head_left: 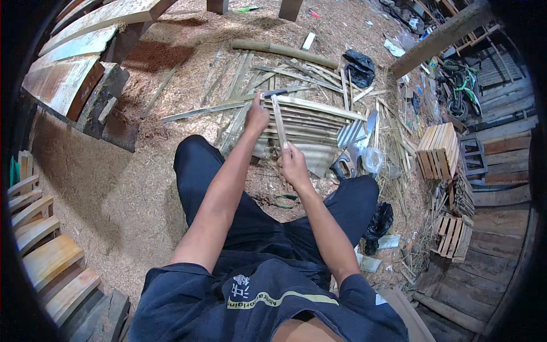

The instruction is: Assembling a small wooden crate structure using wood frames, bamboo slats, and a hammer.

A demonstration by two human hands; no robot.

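My left hand (257,118) is closed, with a dark, narrow, blade-like tool (277,92) reaching rightward from beside its fingertips. Its grip end is hidden, so its exact kind is unclear. My right hand (294,166) grips the lower end of a thin wooden slat (279,121). The slat points away from me, its far end close to the dark tool. Beneath both hands, several pale strips (313,120) lie side by side over a grey corrugated sheet (307,153). A handsaw's handle (343,166) shows near my right knee.
Beyond the strips lies a bamboo pole (285,50) among scattered sticks. A clear plastic bag (371,160) sits by the saw. Wooden crates (437,151) stand at right; stacked planks (68,85) rise at left. A post (439,40) slants across the far right. Shavings cover the ground.
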